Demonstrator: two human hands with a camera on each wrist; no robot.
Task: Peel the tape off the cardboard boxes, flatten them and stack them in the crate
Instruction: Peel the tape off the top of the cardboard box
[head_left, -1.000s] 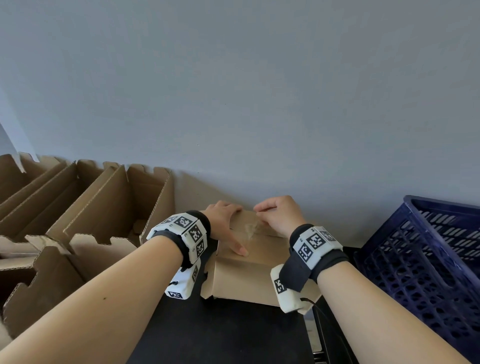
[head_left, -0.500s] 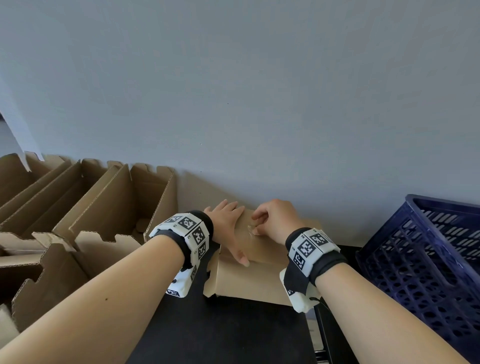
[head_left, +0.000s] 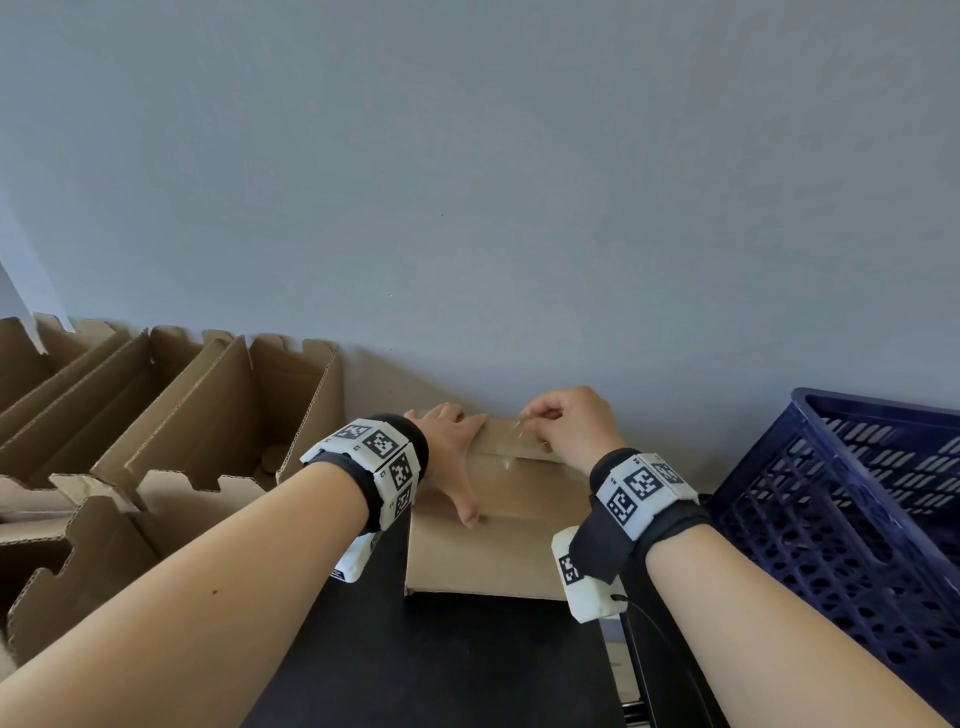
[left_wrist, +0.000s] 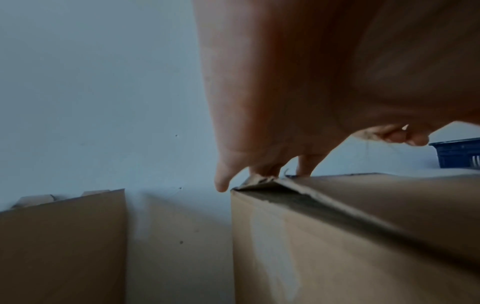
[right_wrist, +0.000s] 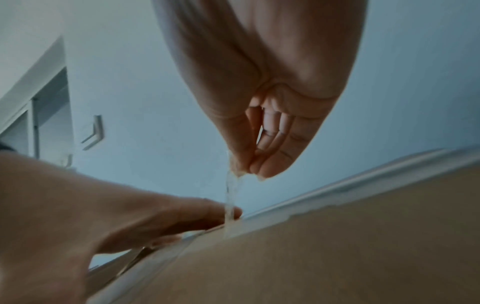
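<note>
A closed cardboard box (head_left: 498, 525) sits on the dark bench (head_left: 441, 660), pushed back close to the grey wall (head_left: 467, 182). The person's left hand (head_left: 452, 452) lies flat over the box's top left corner, fingers (left_wrist: 307, 166) straight and pressing down on the far edge, thumb stretched along the near side of the lid. The right hand (head_left: 571, 426) is raised just above the back edge of the box, thumb and fingertips (right_wrist: 270, 166) pinched together on a strip of clear tape (right_wrist: 230, 197). That strip runs taut from the pinch down to the box's top edge, where its lower end is stuck right beside the left hand's fingertips. In the head view the tape is only a faint glint, so how much of it remains stuck along the lid seam is hard to say.

To the left, a row of open cardboard boxes (head_left: 171, 431) with notched flaps stands along the wall, the nearest one just beside the left wrist. To the right, a dark blue slatted crate (head_left: 857, 519) stands near the box, beyond the right forearm. Both wrists wear bands with black-and-white markers (head_left: 384, 452).
</note>
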